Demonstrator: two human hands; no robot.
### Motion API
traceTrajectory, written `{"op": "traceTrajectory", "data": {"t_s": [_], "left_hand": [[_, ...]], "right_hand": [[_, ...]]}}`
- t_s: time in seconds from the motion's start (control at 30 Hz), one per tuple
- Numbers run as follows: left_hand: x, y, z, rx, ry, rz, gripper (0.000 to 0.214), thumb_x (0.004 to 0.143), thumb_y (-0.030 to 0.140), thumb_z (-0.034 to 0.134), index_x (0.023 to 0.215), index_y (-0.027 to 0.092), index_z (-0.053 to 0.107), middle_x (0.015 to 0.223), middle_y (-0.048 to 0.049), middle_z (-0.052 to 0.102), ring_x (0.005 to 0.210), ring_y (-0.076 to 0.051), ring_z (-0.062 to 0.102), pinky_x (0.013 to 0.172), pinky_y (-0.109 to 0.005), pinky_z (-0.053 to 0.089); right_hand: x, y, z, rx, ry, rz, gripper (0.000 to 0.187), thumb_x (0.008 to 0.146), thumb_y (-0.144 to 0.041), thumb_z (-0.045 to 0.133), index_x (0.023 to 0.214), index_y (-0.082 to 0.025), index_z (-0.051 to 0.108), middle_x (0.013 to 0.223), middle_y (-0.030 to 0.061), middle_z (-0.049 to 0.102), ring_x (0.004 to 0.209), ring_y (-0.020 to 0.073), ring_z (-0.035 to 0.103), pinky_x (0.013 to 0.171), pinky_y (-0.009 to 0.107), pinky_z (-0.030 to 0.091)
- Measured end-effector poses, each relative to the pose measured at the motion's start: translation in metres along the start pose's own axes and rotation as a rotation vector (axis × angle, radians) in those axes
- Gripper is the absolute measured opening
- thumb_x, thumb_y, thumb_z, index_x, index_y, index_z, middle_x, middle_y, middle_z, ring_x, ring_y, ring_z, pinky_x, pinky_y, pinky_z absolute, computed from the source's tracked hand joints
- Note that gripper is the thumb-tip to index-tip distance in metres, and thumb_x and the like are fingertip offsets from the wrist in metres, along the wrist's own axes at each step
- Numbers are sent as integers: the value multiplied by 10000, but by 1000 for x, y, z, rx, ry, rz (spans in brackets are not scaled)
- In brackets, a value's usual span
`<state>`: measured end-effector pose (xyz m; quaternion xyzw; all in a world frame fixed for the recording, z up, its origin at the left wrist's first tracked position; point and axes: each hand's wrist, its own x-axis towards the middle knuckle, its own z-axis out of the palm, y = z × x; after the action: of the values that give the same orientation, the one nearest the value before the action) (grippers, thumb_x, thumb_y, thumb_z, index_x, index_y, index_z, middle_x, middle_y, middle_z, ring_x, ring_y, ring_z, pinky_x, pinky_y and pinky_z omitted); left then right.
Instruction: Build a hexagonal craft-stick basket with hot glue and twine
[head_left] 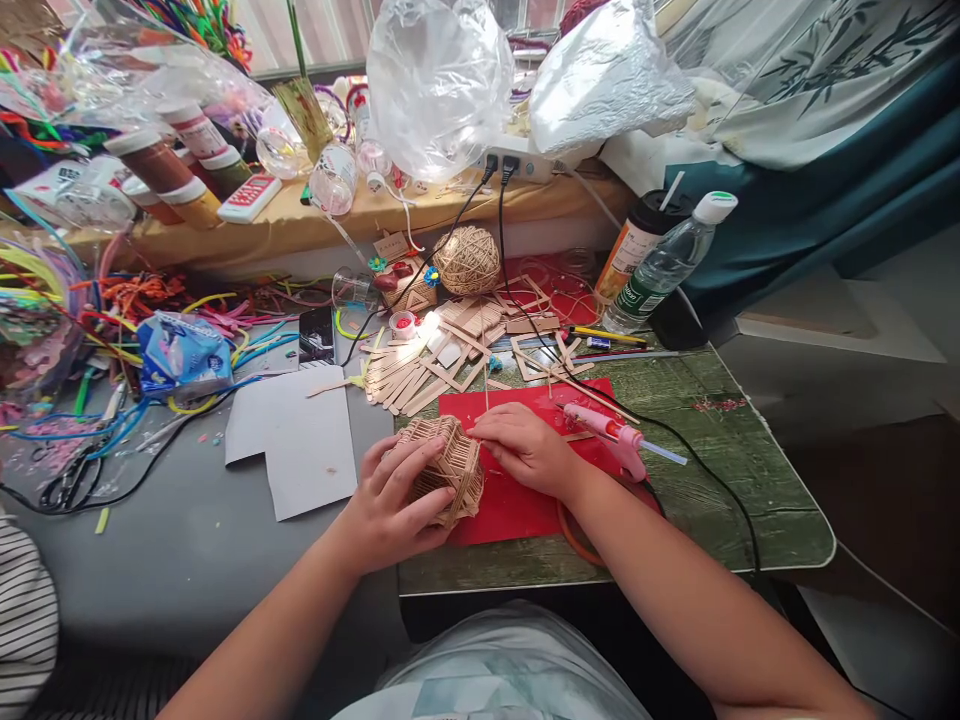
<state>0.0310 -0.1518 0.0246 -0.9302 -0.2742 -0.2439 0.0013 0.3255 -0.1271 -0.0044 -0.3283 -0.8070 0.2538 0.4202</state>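
My left hand [390, 505] grips a small house-like model of wooden sticks [444, 470], fingers wrapped over its near side. To the right of the model, my right hand [525, 448] rests on the red mat [517, 505] with its fingers curled and pressed against the model's right edge. A pink glue gun [609, 435] lies just right of my right hand, its black cord trailing off to the right. A heap of loose wooden sticks [435, 360] lies beyond the model.
A grey card sheet [300, 440] lies to the left, with tangled coloured wires [112, 330] and a blue packet [184, 352] beyond it. A ball of twine [467, 260], a water bottle [664, 265] and plastic bags [442, 80] stand at the back. The green table's edge [795, 540] is at right.
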Motion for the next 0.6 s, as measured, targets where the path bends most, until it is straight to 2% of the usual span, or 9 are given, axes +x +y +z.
{"op": "traceTrajectory", "data": {"t_s": [0.13, 0.3, 0.47, 0.6], "left_hand": [[0, -1, 1, 4, 1, 27, 526, 765, 330, 848, 1211, 422, 584, 1606, -58, 533, 1400, -347, 579, 1150, -662, 435], [5, 1, -1, 54, 45, 90, 454, 811, 340, 845, 1166, 390, 566, 1560, -86, 564, 1393, -306, 584, 1114, -620, 496], [1, 1, 2, 87, -2, 62, 578, 783, 335, 865, 1239, 471, 539, 1547, -30, 593, 1376, -313, 607, 1134, -631, 463], [-1, 0, 3, 88, -12, 65, 603, 791, 329, 862, 1267, 480, 523, 1549, -37, 594, 1375, -316, 609, 1133, -639, 459]], "right_hand": [[-2, -1, -1, 47, 38, 61, 234, 1068, -231, 585, 1264, -271, 706, 1176, 83, 789, 1164, 250, 691, 1051, 475, 569], [-1, 0, 0, 94, 27, 54, 210, 1061, -205, 587, 1226, -262, 703, 1154, 86, 790, 1137, 248, 695, 1032, 472, 578], [1, -1, 1, 34, 41, 63, 146, 1061, -229, 591, 1138, -255, 711, 1062, 79, 795, 1049, 254, 708, 970, 474, 576], [2, -3, 0, 23, 43, 63, 126, 1062, -240, 585, 1090, -253, 707, 999, 72, 790, 991, 250, 710, 920, 453, 574]]}}
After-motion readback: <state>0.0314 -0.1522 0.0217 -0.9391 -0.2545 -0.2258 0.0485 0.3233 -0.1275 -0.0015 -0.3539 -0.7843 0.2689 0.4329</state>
